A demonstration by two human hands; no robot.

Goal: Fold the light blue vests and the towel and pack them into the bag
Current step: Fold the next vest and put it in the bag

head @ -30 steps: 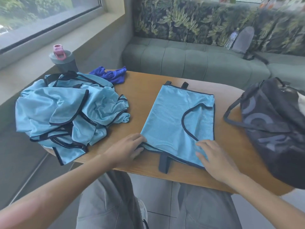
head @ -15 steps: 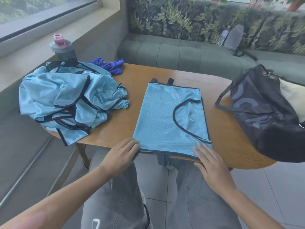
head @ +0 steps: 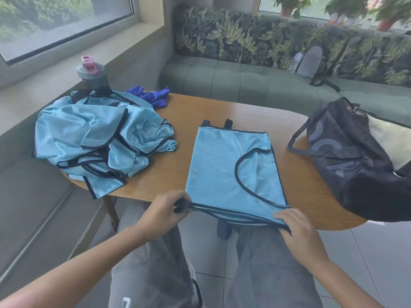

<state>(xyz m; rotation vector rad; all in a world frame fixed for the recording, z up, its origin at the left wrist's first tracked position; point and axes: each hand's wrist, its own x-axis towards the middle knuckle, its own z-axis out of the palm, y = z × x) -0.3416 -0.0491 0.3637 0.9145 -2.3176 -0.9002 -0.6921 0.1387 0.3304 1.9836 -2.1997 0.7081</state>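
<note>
While the flat vest [head: 231, 165] lies lengthwise on the table [head: 295, 192], its near hem hangs just past the table's near edge and both hands have hold of it there. Left hand [head: 165, 211] has its fingers curled round the hem's left corner, pinching the dark binding so the edge is lifted off the wood. Right hand [head: 298, 230] pinches the right corner the same way, thumb under and fingers over the cloth, and the hem runs taut between the two. A dark strap [head: 223, 228] dangles from the underside of the vest between the person's knees, and two short dark tabs stick out at the vest's far end. A curved black-trimmed opening shows on the vest's upper face, toward its right side.

To the left, a heap [head: 100, 138] of crumpled vests sits on the table's left end, part of it drooping over the edge. Behind the heap, at the far left of the table, lies the towel [head: 153, 96], a bunched deep-blue cloth touching the heap's far side. A grey bottle [head: 92, 74] with a pink cap stands beyond the heap; whether it rests on the table or on the ledge behind is hard to tell. At the right end of the table sits the bag [head: 347, 161], dark, with its top gaping toward the right and something pale inside; it is apart from the flat vest. A green couch [head: 233, 78] runs along the wall behind the table.
</note>
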